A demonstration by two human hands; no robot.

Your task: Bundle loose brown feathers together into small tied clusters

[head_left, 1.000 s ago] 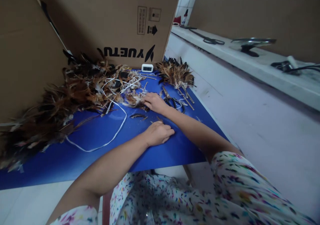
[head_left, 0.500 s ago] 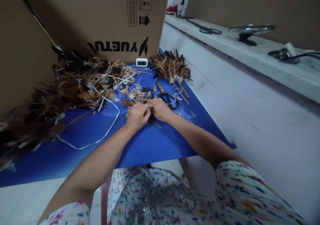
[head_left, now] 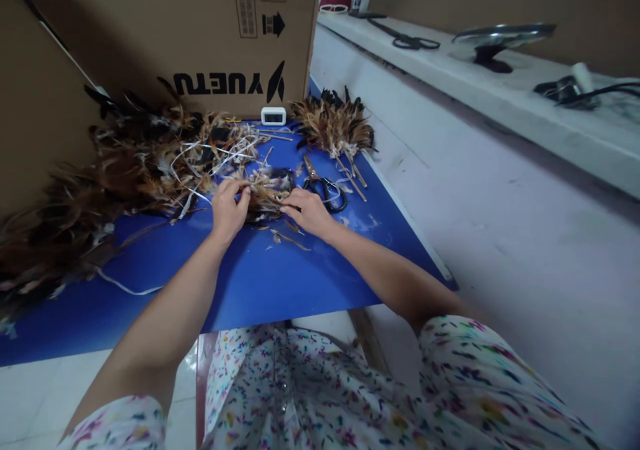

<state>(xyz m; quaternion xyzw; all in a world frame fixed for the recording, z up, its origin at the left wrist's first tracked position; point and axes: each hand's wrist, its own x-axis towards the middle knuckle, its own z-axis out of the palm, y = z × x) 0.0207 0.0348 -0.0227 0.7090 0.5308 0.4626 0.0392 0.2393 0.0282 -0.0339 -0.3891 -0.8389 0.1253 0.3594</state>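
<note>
My left hand (head_left: 229, 209) is closed in a pinch at the left end of a small brown and pale feather pile (head_left: 265, 193); what its fingertips hold is too small to name. My right hand (head_left: 307, 211) pinches at the right side of that pile, its fingertips on a feather. Black-handled scissors (head_left: 325, 191) lie just beyond my right hand. White string (head_left: 187, 203) runs across the large feather heap (head_left: 145, 167) on the left. A few loose feathers (head_left: 290, 238) lie on the blue table (head_left: 300, 277) nearer to me.
A feather bundle with sticks (head_left: 335, 123) lies at the back right. Beside it, a small white digital clock (head_left: 273, 116) stands before a large cardboard box (head_left: 210, 37). On the ledge to the right are black scissors (head_left: 415, 42) and a metal-rimmed object (head_left: 500, 35).
My hands, which were together, have moved apart, the left one going left. Feathers between them now show. The camera view has shifted slightly.
</note>
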